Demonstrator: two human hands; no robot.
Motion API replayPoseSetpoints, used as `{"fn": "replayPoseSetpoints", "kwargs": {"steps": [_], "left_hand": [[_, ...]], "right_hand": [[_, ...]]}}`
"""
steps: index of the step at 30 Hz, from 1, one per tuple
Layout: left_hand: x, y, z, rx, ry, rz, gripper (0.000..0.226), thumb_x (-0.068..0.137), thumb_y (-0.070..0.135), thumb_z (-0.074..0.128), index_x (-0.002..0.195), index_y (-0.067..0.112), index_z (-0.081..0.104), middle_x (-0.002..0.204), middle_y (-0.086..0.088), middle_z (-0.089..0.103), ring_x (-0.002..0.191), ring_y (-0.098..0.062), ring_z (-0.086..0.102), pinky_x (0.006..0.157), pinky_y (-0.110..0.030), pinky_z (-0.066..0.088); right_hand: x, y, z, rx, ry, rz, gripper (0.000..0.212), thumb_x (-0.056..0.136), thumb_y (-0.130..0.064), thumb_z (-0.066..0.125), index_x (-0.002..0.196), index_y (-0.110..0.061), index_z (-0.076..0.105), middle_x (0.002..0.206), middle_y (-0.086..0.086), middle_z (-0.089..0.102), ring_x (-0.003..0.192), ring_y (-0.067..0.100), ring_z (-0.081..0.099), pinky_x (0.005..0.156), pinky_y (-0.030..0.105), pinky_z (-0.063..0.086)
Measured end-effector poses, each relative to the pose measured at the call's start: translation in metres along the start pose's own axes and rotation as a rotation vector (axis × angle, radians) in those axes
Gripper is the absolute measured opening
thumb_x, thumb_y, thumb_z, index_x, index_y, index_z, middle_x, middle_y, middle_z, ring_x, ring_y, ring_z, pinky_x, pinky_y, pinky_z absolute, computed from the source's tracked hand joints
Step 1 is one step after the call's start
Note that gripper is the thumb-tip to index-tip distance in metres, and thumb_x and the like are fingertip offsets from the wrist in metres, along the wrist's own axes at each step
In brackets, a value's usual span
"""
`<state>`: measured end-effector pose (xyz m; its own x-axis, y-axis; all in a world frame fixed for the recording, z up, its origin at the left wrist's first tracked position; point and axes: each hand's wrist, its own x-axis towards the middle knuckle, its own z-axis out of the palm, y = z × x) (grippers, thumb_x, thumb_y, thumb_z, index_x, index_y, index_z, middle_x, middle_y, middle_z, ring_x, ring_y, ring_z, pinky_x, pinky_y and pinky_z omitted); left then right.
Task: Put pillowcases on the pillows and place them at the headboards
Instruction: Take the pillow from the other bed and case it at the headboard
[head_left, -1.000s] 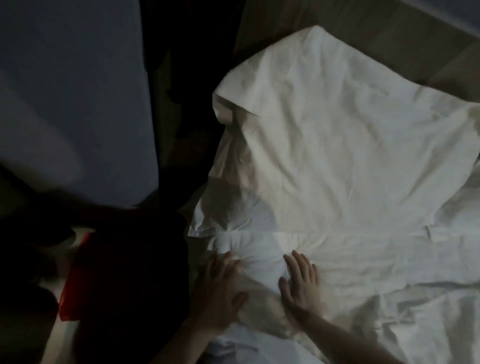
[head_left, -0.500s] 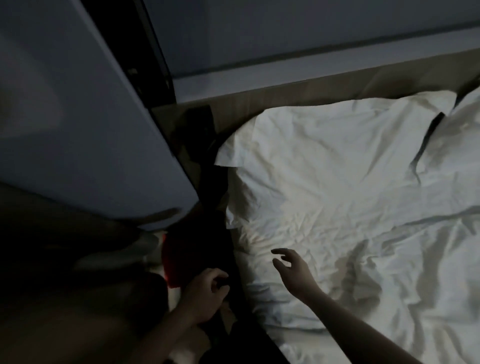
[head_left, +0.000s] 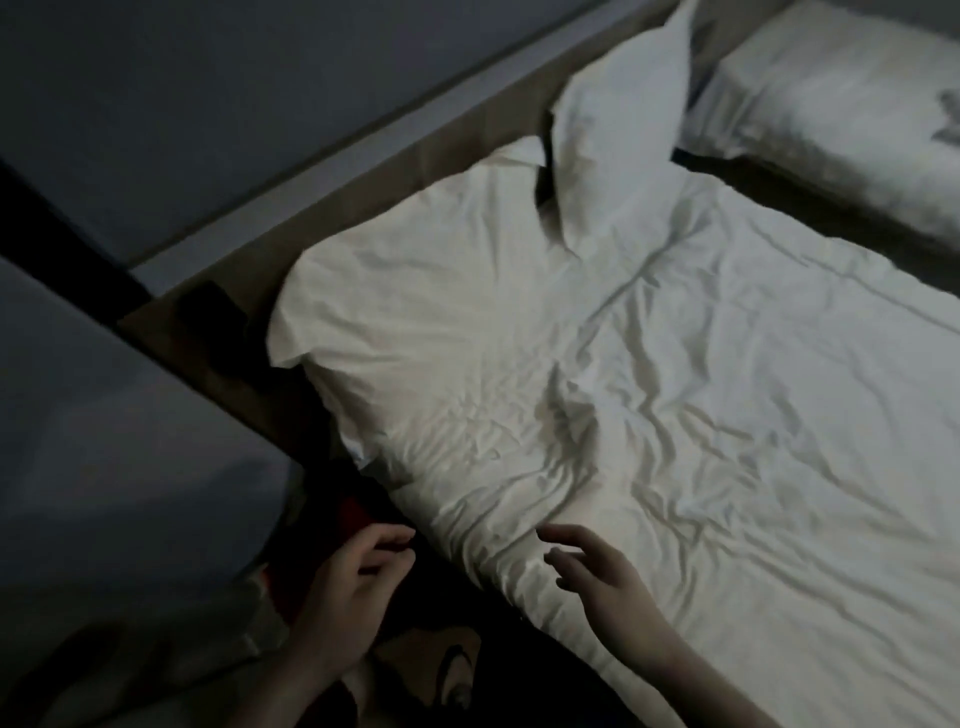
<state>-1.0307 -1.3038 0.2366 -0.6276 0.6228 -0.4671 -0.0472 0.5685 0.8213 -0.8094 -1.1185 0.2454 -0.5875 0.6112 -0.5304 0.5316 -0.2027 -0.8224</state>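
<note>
A white pillow in its case (head_left: 415, 332) lies flat at the head of the bed, against the brown headboard (head_left: 395, 156). A second white pillow (head_left: 618, 104) stands tilted against the headboard to its right. My right hand (head_left: 597, 577) hovers over the bed's near edge with fingers loosely spread, holding nothing. My left hand (head_left: 353, 587) hangs beside the bed over the dark floor gap, fingers loosely curled and empty.
Wrinkled white bedding (head_left: 727, 441) covers the bed. A second bed with a white pillow (head_left: 841, 98) stands at the upper right. A grey wall panel (head_left: 104, 415) is on the left, and something red (head_left: 353, 514) lies in the dark gap beside the bed.
Both hands came off the pillow and drew back to the bed's edge. The view swung up and right, bringing the headboard, second pillow and other bed into sight.
</note>
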Motion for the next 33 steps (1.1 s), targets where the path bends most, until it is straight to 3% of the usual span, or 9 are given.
{"fn": "replayPoseSetpoints", "kwargs": {"steps": [5, 9, 13, 15, 18, 24, 30, 32, 33], "left_hand": [[-0.043, 0.024, 0.033, -0.026, -0.154, 0.089, 0.019, 0.096, 0.012, 0.071, 0.104, 0.028, 0.077, 0.1, 0.005, 0.079, 0.092, -0.006, 0.074, 0.075, -0.009, 0.053], [-0.07, 0.039, 0.063, 0.009, -0.281, 0.149, 0.025, 0.094, 0.015, 0.073, 0.103, 0.038, 0.077, 0.098, -0.01, 0.075, 0.088, -0.016, 0.077, 0.078, -0.015, 0.056], [-0.094, 0.052, 0.098, 0.057, -0.338, 0.228, 0.029, 0.093, 0.012, 0.074, 0.098, 0.041, 0.078, 0.096, -0.004, 0.076, 0.09, -0.009, 0.074, 0.077, -0.008, 0.052], [-0.105, 0.055, 0.118, 0.123, -0.377, 0.272, 0.034, 0.093, 0.014, 0.075, 0.101, 0.046, 0.075, 0.099, 0.007, 0.076, 0.092, -0.009, 0.073, 0.08, -0.01, 0.052], [-0.127, 0.058, 0.156, 0.179, -0.42, 0.282, 0.029, 0.093, 0.018, 0.076, 0.102, 0.046, 0.075, 0.1, 0.008, 0.077, 0.097, -0.007, 0.073, 0.087, -0.017, 0.053], [-0.2, 0.055, 0.287, 0.205, -0.514, 0.302, 0.028, 0.095, 0.02, 0.072, 0.103, 0.047, 0.073, 0.104, 0.003, 0.074, 0.102, -0.005, 0.072, 0.084, -0.013, 0.053], [-0.299, 0.046, 0.428, 0.206, -0.638, 0.296, 0.025, 0.095, 0.022, 0.073, 0.106, 0.045, 0.073, 0.107, 0.007, 0.073, 0.104, -0.003, 0.071, 0.09, -0.02, 0.054], [-0.326, 0.043, 0.456, 0.23, -0.657, 0.33, 0.025, 0.095, 0.021, 0.074, 0.106, 0.043, 0.073, 0.107, 0.013, 0.072, 0.106, -0.004, 0.071, 0.093, -0.019, 0.055], [-0.337, 0.042, 0.467, 0.243, -0.665, 0.345, 0.026, 0.094, 0.02, 0.075, 0.106, 0.043, 0.073, 0.107, 0.014, 0.072, 0.107, -0.005, 0.071, 0.094, -0.019, 0.055]], "right_hand": [[-0.091, 0.024, -0.021, 0.066, 0.09, 0.053, 0.024, 0.095, -0.039, 0.067, 0.118, -0.043, 0.073, 0.112, -0.003, 0.077, 0.112, 0.011, 0.07, 0.106, 0.048, 0.052], [-0.135, 0.044, -0.043, 0.166, 0.211, 0.059, 0.072, 0.061, -0.083, 0.072, 0.121, -0.043, 0.072, 0.11, 0.0, 0.078, 0.109, 0.013, 0.072, 0.105, 0.047, 0.054], [-0.168, 0.064, -0.064, 0.23, 0.274, 0.051, 0.023, 0.097, -0.033, 0.065, 0.117, -0.041, 0.074, 0.109, -0.002, 0.079, 0.109, 0.012, 0.073, 0.106, 0.051, 0.052], [-0.188, 0.074, -0.078, 0.269, 0.309, 0.035, 0.021, 0.095, -0.037, 0.067, 0.114, -0.04, 0.075, 0.11, -0.003, 0.079, 0.111, 0.01, 0.072, 0.105, 0.048, 0.054], [-0.227, 0.098, -0.107, 0.333, 0.359, 0.004, 0.05, 0.077, -0.068, 0.07, 0.116, -0.038, 0.075, 0.111, -0.001, 0.078, 0.111, 0.013, 0.071, 0.103, 0.045, 0.055], [-0.327, 0.204, -0.191, 0.379, 0.495, 0.039, 0.022, 0.098, -0.025, 0.062, 0.113, -0.034, 0.076, 0.112, -0.005, 0.078, 0.111, 0.011, 0.072, 0.103, 0.046, 0.055], [-0.436, 0.308, -0.266, 0.461, 0.594, 0.093, 0.021, 0.095, -0.028, 0.065, 0.104, -0.041, 0.077, 0.111, -0.004, 0.078, 0.115, 0.017, 0.07, 0.093, 0.035, 0.056], [-0.462, 0.328, -0.283, 0.502, 0.612, 0.094, 0.024, 0.084, -0.053, 0.073, 0.104, -0.041, 0.078, 0.112, -0.003, 0.078, 0.115, 0.017, 0.07, 0.086, 0.028, 0.057], [-0.472, 0.336, -0.29, 0.516, 0.625, 0.082, 0.046, 0.071, -0.071, 0.076, 0.106, -0.04, 0.078, 0.113, -0.003, 0.078, 0.114, 0.016, 0.07, 0.084, 0.025, 0.057]]}}
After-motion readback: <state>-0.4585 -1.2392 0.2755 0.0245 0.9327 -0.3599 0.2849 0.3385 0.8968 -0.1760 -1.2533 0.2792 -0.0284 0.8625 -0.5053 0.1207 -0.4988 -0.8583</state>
